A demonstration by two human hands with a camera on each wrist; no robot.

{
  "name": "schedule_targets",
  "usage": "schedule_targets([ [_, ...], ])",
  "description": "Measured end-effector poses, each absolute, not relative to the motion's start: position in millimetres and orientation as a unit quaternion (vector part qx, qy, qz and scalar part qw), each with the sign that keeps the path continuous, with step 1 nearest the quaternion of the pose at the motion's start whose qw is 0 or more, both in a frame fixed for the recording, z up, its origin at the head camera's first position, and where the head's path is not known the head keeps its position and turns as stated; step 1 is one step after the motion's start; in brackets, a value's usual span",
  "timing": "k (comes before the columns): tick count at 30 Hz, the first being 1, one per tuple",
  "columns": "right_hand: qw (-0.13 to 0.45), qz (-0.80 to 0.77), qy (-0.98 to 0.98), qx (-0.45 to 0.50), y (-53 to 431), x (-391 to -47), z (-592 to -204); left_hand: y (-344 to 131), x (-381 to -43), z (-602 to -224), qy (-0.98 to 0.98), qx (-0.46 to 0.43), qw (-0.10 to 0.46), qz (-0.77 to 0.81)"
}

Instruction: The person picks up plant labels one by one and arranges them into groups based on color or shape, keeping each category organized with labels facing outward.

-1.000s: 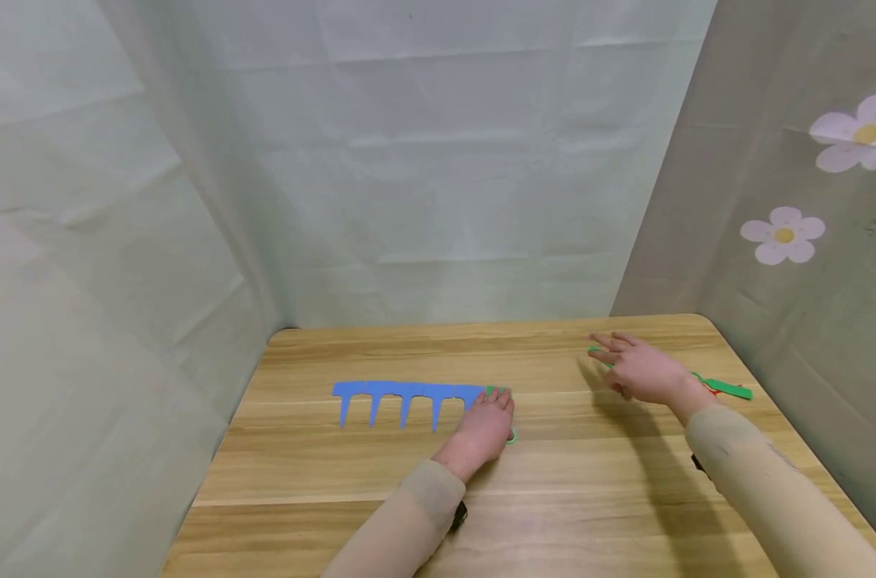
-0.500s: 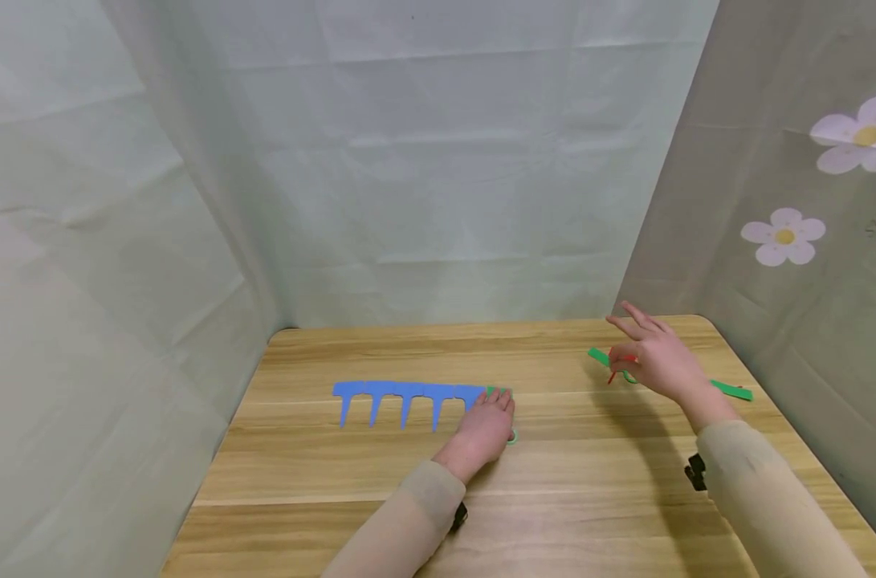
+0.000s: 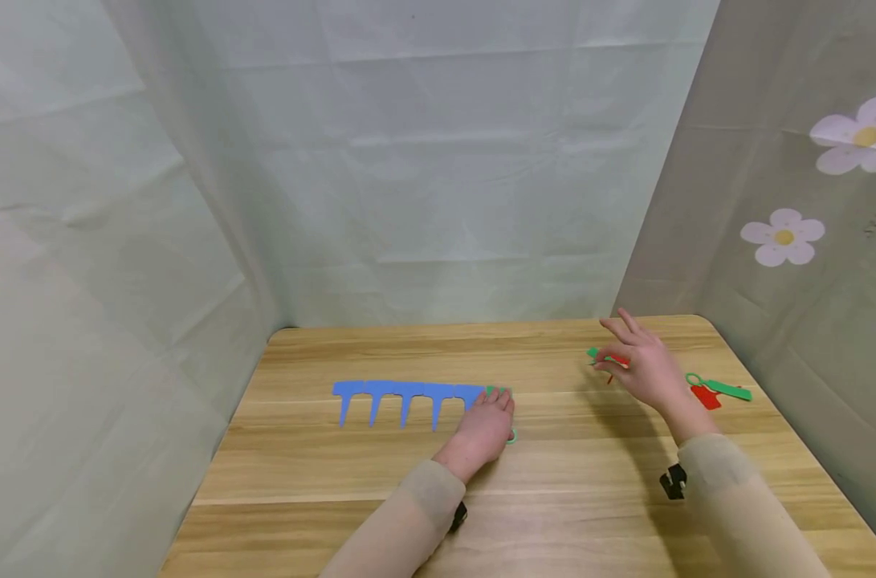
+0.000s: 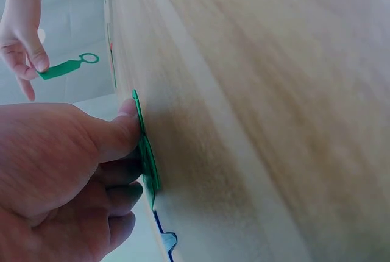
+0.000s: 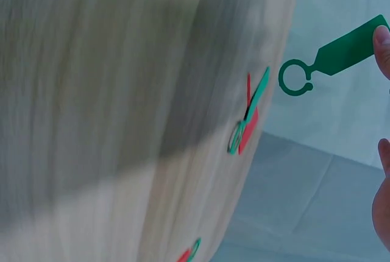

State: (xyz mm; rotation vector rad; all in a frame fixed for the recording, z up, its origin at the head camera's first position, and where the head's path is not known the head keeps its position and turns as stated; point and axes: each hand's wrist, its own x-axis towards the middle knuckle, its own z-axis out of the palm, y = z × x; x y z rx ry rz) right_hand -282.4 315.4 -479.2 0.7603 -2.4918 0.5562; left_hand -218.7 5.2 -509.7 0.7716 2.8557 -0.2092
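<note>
My left hand [image 3: 483, 425] rests on the table, fingertips pressing a green ring tag [image 3: 497, 391] at the right end of a row of blue T-shaped plant labels [image 3: 406, 390]. Its thumb and fingertips touch the green plastic in the left wrist view, and it covers most of the tag. Raised over the right part of the table, my right hand [image 3: 645, 371] pinches another green ring tag [image 5: 348, 47] by its flat end between thumb and finger. The split ring points away from the fingers. In the head view this tag is hard to make out.
Below the right hand, a red label [image 5: 248, 131] and a green ring tag [image 5: 258, 91] lie together on the wooden table [image 3: 300, 474]. Farther right lie another red label [image 3: 706, 397] and green tag [image 3: 729, 391]. Fabric curtains [image 3: 466, 201] surround the table.
My right hand has risen from the table with a green ring tag in its fingers, then shifted slightly left. The red and green labels at far right show more. The left hand has stayed put.
</note>
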Motion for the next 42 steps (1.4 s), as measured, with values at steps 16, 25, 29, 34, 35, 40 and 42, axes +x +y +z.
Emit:
schedule_targets([
  [16, 0.208, 0.319, -0.898, 0.222, 281.9, -277.8, -490.3, 6.5, -218.8, -511.3, 0.959, 0.259, 0.087, -0.079],
  [25, 0.174, 0.366, -0.897, 0.175, 264.8, -272.7, -488.1, 6.0, -218.3, -510.7, 0.959, 0.259, 0.090, -0.065],
  [29, 0.130, 0.403, -0.895, 0.140, 257.7, -269.6, -486.5, 5.2, -219.3, -511.4, 0.959, 0.260, 0.091, -0.060],
  [34, 0.080, 0.451, -0.884, 0.097, 249.7, -266.6, -485.6, 4.8, -218.9, -510.2, 0.960, 0.259, 0.093, -0.058],
  [35, 0.070, 0.457, -0.882, 0.091, 248.3, -266.0, -485.6, 4.8, -218.9, -510.2, 0.960, 0.259, 0.093, -0.057],
  [40, 0.019, 0.492, -0.868, 0.069, 244.2, -262.7, -487.8, 5.4, -220.0, -510.6, 0.961, 0.257, 0.089, -0.054],
  [42, 0.001, 0.509, -0.858, 0.065, 242.7, -261.7, -489.1, 5.4, -220.2, -510.7, 0.961, 0.257, 0.089, -0.053],
])
